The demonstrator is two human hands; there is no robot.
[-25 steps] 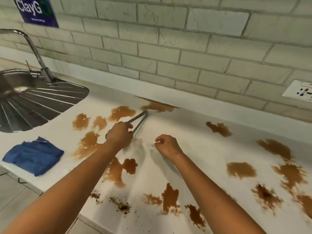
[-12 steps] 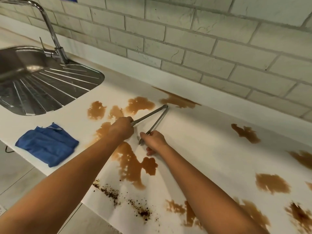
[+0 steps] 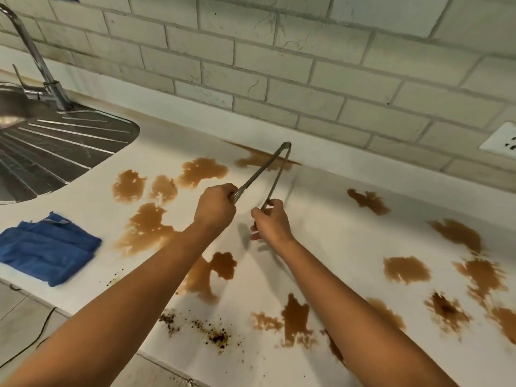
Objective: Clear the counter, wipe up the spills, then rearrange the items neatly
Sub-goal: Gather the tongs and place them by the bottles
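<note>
Got the thin V-shaped metal tongs [image 3: 268, 174] mid-frame, left hand [image 3: 215, 208] and right hand [image 3: 272, 219] each gripping one arm, hinge pointing up-frame toward the wall.

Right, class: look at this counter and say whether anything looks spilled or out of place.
Yes. Brown spills blotch the white counter from sink to right edge, with dark crumbs near the front. Both hands hold metal tongs above the mess; the blue cloth lies unused.
</note>
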